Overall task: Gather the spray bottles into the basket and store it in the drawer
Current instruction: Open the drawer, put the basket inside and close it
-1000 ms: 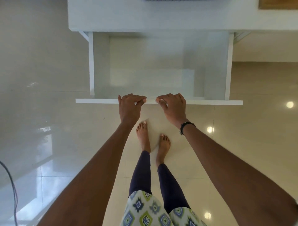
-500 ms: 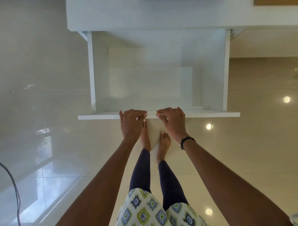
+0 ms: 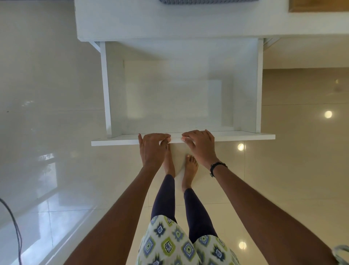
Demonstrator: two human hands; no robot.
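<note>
A white drawer (image 3: 247, 94) stands pulled far out from under a white tabletop (image 3: 170, 20), and I see nothing inside it. My left hand (image 3: 152, 149) and my right hand (image 3: 201, 146) sit side by side on the drawer's front panel (image 3: 113, 141), fingers curled over its top edge. At the top edge of the view, on the tabletop, shows the rim of a grey woven basket (image 3: 207, 1). No spray bottles are in view.
My bare feet (image 3: 189, 166) stand on glossy cream floor tiles just below the drawer front. A dark cable (image 3: 13, 223) hangs at the lower left. A wooden edge (image 3: 319, 6) shows at the top right.
The drawer has slid further out toward me, both hands staying on its front panel. The front panel now hides the toes of one foot.
</note>
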